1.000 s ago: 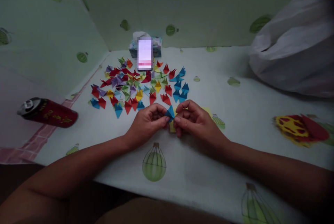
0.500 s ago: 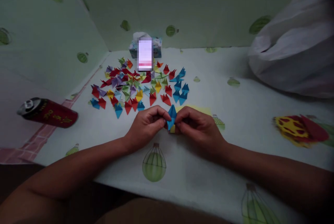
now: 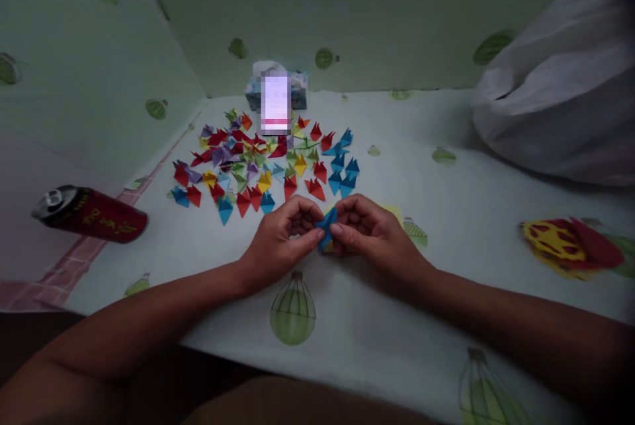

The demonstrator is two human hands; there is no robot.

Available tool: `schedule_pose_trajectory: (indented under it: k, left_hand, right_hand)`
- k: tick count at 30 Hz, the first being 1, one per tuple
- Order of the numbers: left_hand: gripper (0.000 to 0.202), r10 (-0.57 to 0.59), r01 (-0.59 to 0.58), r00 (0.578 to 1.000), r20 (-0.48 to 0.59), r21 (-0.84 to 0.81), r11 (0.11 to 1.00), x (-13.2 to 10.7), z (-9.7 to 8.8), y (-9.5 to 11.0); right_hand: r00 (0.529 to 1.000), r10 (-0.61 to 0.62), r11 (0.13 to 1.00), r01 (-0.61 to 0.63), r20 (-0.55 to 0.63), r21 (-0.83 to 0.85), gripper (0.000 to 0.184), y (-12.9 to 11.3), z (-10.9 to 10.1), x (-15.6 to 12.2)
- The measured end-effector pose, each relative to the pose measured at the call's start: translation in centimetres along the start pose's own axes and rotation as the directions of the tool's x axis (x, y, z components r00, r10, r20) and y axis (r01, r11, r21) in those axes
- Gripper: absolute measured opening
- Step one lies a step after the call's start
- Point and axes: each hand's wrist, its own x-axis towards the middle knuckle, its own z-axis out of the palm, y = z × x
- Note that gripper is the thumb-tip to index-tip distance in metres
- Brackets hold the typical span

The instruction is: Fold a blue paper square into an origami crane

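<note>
Between my two hands is a small blue folded paper (image 3: pixel 327 227), partly covered by the fingers. My left hand (image 3: pixel 288 232) pinches its left side between thumb and forefinger. On the other side my right hand (image 3: pixel 370 230) grips it, the thumb lying across its face. Yellow paper (image 3: pixel 391 211) lies on the table under and behind my right hand. Just beyond the hands spreads a cluster of folded paper cranes (image 3: pixel 300 164) in red, blue, green, yellow, orange and purple. Several blue cranes (image 3: pixel 338 162) form its right edge.
A phone (image 3: pixel 276 102) with a lit, blurred screen leans on a tissue box (image 3: pixel 299 89) at the back. A red drink can (image 3: pixel 99 215) is at the left. To the right are a red and yellow cut-out item (image 3: pixel 565 244) and a large white plastic bag (image 3: pixel 560 94).
The blue paper has tilted and shows less of its face. My right thumb has moved up onto its front, and my left thumb sits higher against it.
</note>
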Motion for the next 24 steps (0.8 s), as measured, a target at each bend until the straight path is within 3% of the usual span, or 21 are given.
schedule_pose_trajectory:
  k: [3,10,18,24]
  left_hand:
    - [0.015,-0.060,0.065,0.997,0.053,-0.096,0.993,0.0,-0.3,0.0]
    - [0.016,-0.206,0.225,0.971,0.117,-0.181,0.957,0.2,-0.7,-0.4]
    - [0.017,-0.282,0.298,0.953,0.113,-0.167,0.940,0.3,-0.5,-0.1]
    - [0.015,-0.258,0.267,0.960,0.108,-0.074,0.961,0.4,-0.4,0.6]
  right_hand:
    - [0.998,0.055,0.998,-0.054,0.033,-0.021,0.022,-0.1,-0.1,0.1]
    - [0.999,0.044,0.999,-0.044,-0.014,-0.013,0.019,0.0,0.0,0.1]
    - [0.997,0.067,0.998,-0.067,-0.027,-0.021,0.024,0.1,0.0,-0.1]
    - [0.996,0.077,0.996,-0.080,-0.049,-0.046,0.025,0.4,0.0,0.0]
